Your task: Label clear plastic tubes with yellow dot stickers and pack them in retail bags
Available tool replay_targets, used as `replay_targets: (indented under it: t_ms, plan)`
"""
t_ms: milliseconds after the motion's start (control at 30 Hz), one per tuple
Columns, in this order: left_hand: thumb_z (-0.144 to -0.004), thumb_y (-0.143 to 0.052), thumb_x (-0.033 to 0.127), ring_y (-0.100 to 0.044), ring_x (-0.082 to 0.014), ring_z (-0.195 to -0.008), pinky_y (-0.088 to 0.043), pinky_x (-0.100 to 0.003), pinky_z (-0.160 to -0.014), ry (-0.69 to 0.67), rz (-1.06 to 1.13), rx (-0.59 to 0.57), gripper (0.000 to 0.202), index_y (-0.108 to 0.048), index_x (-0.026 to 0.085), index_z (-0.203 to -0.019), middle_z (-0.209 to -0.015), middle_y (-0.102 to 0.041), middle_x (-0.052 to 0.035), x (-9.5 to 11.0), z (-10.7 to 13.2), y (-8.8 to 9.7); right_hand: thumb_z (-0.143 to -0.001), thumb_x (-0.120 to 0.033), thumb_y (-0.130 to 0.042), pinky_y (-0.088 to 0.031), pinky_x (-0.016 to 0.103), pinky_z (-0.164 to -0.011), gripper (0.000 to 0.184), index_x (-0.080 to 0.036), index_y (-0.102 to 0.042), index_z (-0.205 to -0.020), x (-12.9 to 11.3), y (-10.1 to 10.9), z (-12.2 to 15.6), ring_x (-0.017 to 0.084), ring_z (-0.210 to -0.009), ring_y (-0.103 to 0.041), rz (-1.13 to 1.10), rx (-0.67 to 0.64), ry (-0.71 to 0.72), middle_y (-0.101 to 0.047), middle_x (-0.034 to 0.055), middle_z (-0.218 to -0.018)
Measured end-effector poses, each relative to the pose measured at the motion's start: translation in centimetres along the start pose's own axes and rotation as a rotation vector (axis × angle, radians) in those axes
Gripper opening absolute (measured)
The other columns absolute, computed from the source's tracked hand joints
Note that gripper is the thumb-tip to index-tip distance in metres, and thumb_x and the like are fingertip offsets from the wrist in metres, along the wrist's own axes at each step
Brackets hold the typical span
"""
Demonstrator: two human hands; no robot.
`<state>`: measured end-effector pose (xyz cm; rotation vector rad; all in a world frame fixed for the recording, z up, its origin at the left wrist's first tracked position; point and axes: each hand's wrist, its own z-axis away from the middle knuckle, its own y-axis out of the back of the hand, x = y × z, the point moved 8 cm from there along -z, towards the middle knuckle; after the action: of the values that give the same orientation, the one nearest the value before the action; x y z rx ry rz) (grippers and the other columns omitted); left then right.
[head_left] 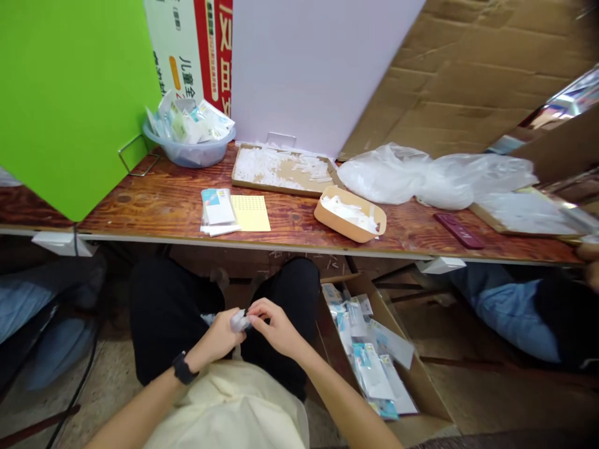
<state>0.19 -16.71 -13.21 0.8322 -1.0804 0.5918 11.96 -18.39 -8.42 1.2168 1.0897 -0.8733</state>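
Small white plastic item (240, 321), partly covered by fingers; exact kind too small to tell. Position: over the lap, above black trousers (173, 312), below the front edge of the surface (150, 209).

Left hand (218, 337), with wristwatch (183, 368), and right hand (276, 327) closed toward each other, pinching the item from both sides. Nothing else in either of the hands.

Containers: clear blue plastic bowl (189, 153) at the back of the surface, heaped with white-and-green packets. Shallow cardboard tray (281, 169) just beside it, spread with many small white pieces. Tan plastic tray (350, 213) nearer the front edge, holding a white pile. Open cardboard box (374, 355) on the floor, near the right knee, filled with flat blue-and-white packets.

Also on the surface: stack of packets (218, 209) beside a yellow sheet (250, 213), white plastic bag (421, 178), dark red flat object (458, 231), and a board (519, 212) under white material at the right.

Edges: green panel (70, 93) and pale panel (309, 62) upright along the back of the surface. Hands well below the surface edge, between the knees and the box. Denim-clad legs of other people (515, 318) to both sides; another person's hand (589, 262) at the far right, well apart.
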Motion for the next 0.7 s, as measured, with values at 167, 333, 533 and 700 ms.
replay_targets:
  t_ms: [167, 333, 533, 700]
  plan:
    - [-0.061, -0.072, 0.027, -0.052, -0.0134, -0.060, -0.048, -0.028, -0.057, 0.299, 0.448, 0.064, 0.025, -0.055, 0.014, -0.072, -0.065, -0.056, 0.0007, -2.4, -0.5, 1.5, -0.086, -0.022, -0.055, -0.048, 0.031, -0.079, 0.013, -0.017, -0.064, -0.094, -0.6, 2.0, -2.7, 0.016, -0.090, -0.059, 0.125, -0.028, 0.023, -0.059, 0.0078, -0.101]
    - [-0.056, -0.082, 0.032, -0.056, -0.0160, -0.063, -0.054, -0.033, -0.059, 0.219, 0.727, 0.335, 0.037, -0.059, 0.013, -0.078, -0.067, -0.058, -0.0010, 1.8, -4.0, 7.5, -0.091, -0.023, -0.050, -0.048, 0.033, -0.087, 0.014, -0.018, -0.062, -0.097, -2.1, 9.1, -7.0, 0.018, -0.096, -0.059, 0.329, 0.111, 0.109, -0.059, 0.0093, -0.105]
    - [-0.068, -0.075, 0.021, -0.057, -0.0140, -0.071, -0.054, -0.033, -0.073, -0.211, 0.806, 0.185, 0.019, -0.063, 0.018, -0.082, -0.071, -0.058, 0.0003, 13.9, -13.6, 12.0, -0.093, -0.028, -0.045, -0.047, 0.031, -0.088, 0.020, -0.016, -0.060, -0.098, -6.5, 24.8, -17.8, 0.019, -0.096, -0.060, 0.751, 0.374, 0.141, -0.062, 0.0097, -0.103]
    - [-0.069, -0.072, 0.015, -0.049, -0.0100, -0.059, -0.043, -0.021, -0.049, -0.462, 0.823, 0.069, 0.016, -0.058, 0.019, -0.076, -0.065, -0.051, 0.0025, 24.1, -20.8, 13.0, -0.094, -0.030, -0.045, -0.042, 0.035, -0.097, 0.032, -0.009, -0.058, -0.115, -4.5, 38.3, -30.7, 0.025, -0.113, -0.055, 1.053, 0.497, -0.304, -0.056, 0.0182, -0.121]
